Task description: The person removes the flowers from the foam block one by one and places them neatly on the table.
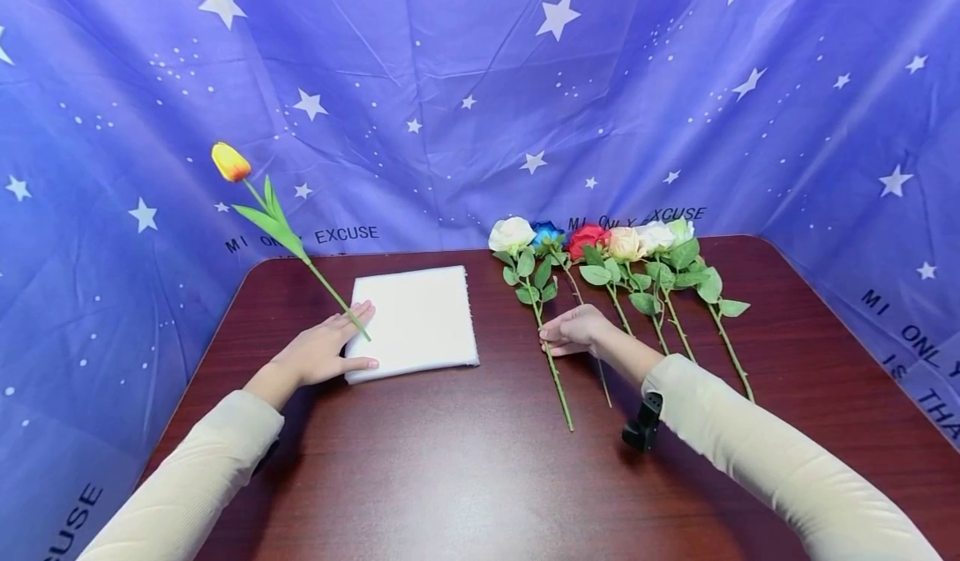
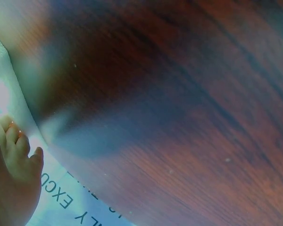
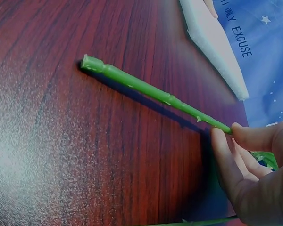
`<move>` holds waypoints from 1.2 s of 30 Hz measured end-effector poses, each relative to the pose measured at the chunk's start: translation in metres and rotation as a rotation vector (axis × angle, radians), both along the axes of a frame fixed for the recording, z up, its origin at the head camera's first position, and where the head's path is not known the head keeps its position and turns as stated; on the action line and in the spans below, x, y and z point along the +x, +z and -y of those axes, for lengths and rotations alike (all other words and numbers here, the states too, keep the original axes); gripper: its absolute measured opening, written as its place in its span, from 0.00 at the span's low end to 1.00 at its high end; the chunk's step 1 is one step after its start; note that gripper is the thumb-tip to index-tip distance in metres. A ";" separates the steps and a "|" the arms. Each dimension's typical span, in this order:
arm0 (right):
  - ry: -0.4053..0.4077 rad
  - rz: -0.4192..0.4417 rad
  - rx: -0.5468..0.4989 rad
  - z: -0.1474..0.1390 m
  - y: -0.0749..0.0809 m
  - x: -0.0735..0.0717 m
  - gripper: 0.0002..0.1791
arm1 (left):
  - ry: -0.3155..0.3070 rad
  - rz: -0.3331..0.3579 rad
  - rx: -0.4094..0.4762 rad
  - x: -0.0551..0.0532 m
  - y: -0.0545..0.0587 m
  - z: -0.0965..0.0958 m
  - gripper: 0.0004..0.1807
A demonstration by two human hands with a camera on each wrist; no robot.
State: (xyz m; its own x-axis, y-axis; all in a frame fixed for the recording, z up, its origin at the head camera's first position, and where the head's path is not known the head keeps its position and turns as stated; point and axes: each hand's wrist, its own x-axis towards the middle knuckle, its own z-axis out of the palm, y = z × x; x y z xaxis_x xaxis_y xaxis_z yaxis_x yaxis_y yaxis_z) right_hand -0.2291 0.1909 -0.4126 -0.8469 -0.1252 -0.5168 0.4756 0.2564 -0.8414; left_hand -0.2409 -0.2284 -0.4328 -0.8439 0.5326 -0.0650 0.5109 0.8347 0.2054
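Observation:
A white foam slab (image 1: 412,319) lies on the table, and my left hand (image 1: 318,351) rests on its left edge with fingers extended. A yellow-orange tulip (image 1: 231,162) stands tilted leftward, its stem's lower end at the slab and crossing in front of my left fingertips. In the left wrist view, part of the left hand (image 2: 19,174) shows at the lower left. My right hand (image 1: 576,330) pinches the green stem (image 3: 141,86) of a white rose (image 1: 512,234) between thumb and fingers. The stem's cut end casts a shadow on the wood in the right wrist view.
Right of the white rose lie a blue rose (image 1: 548,235), a red rose (image 1: 588,241), a peach rose (image 1: 625,243) and more pale roses (image 1: 657,235), stems toward me. A purple star-printed cloth (image 1: 450,177) hangs behind the dark wooden table (image 1: 450,461).

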 end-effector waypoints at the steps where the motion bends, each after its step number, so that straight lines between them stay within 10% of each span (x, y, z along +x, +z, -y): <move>1: -0.001 0.001 0.000 0.000 0.000 0.000 0.21 | 0.000 -0.003 0.001 0.000 0.000 0.000 0.53; 9: -0.013 -0.083 0.085 0.002 0.007 0.003 0.17 | -0.001 -0.001 0.004 0.002 0.001 0.001 0.53; 21: -0.046 -0.428 0.504 0.018 0.036 -0.004 0.12 | -0.002 0.000 0.004 0.002 0.003 0.000 0.52; 29: 0.028 -0.498 0.503 0.055 0.046 -0.014 0.16 | -0.002 0.014 0.005 0.002 0.002 0.000 0.52; 36: 0.086 -0.578 0.237 0.100 0.036 -0.024 0.20 | 0.003 0.009 0.001 0.000 0.000 0.002 0.52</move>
State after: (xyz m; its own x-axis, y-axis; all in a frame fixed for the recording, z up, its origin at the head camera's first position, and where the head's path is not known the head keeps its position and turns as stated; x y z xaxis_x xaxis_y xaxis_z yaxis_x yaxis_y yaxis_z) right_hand -0.2533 0.0908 -0.3763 -0.9897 -0.1432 -0.0011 -0.0692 0.4847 -0.8719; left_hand -0.2406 -0.2307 -0.4329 -0.8448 0.5303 -0.0721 0.5067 0.8359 0.2112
